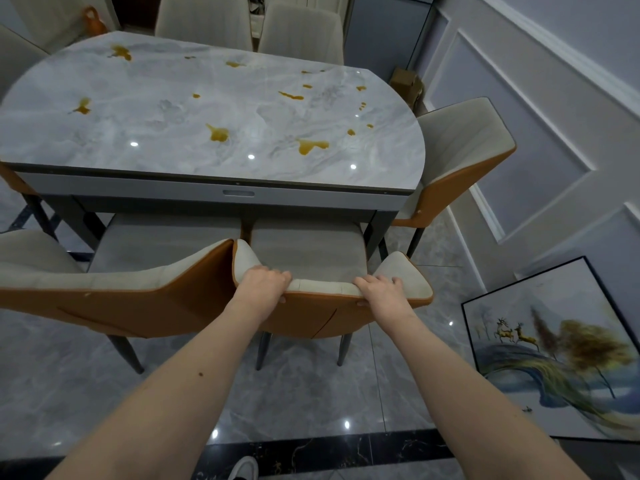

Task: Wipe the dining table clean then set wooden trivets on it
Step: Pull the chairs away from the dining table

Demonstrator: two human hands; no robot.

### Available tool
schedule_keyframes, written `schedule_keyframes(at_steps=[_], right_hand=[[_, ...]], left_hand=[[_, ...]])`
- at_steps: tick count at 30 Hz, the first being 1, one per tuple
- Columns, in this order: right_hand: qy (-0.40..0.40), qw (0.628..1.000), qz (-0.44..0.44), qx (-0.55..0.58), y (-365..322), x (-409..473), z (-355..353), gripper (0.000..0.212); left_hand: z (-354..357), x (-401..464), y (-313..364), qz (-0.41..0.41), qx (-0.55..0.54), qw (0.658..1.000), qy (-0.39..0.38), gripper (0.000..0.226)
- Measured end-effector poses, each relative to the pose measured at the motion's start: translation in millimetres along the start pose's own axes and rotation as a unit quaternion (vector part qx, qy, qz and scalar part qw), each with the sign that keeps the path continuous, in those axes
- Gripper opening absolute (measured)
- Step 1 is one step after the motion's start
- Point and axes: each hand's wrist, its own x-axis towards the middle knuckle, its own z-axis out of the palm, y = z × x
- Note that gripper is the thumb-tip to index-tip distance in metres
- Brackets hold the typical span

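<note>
Beyond the stained dining table, both hands grip a chair back.

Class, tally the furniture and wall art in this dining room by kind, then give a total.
Marble-top dining table: 1
Beige-and-orange upholstered chairs: 6 in view
Framed deer painting: 1
Total: 8

The frame's edges crop the dining table at left (and the painting at right).
</note>
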Motion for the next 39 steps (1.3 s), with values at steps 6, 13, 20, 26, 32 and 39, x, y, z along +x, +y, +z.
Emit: schedule_keyframes(at_steps=[6, 13, 20, 26, 32, 39], right_hand=[[0.004, 1.0, 0.009, -0.003, -1.6, 7.7, -1.8, 0.035], [0.008, 1.0, 0.012, 0.003, -2.3, 8.9, -1.4, 0.035], [-0.002, 1.0, 0.023, 0.005, -7.1, 5.6, -6.8, 0.035], [-0.011, 0.999, 0.033, 0.01, -9.4, 3.9, -7.9, 0.035], [-0.007, 0.999, 0.034, 0.013, -10.2, 0.6, -6.0, 0.032], [-0.012, 0.999, 0.04, 0.003, -12.2, -1.0, -5.2, 0.033]], left_hand=[[-1.0, 6.7, -2.2, 0.002, 0.002, 1.0, 0.0, 0.032], [-0.3, 8.9, -4.9, -0.001, 0.0, 1.0, 0.012, 0.032], [-1.1, 8.1, -5.7, -0.004, -0.013, 1.0, -0.008, 0.031], [-3.5, 6.8, -4.3, -0.001, -0.017, 1.0, -0.022, 0.031], [-2.0, 5.2, -5.0, -0.003, -0.02, 0.999, -0.029, 0.033], [-2.6, 4.7, -3.8, -0.001, -0.019, 0.999, -0.049, 0.034]])
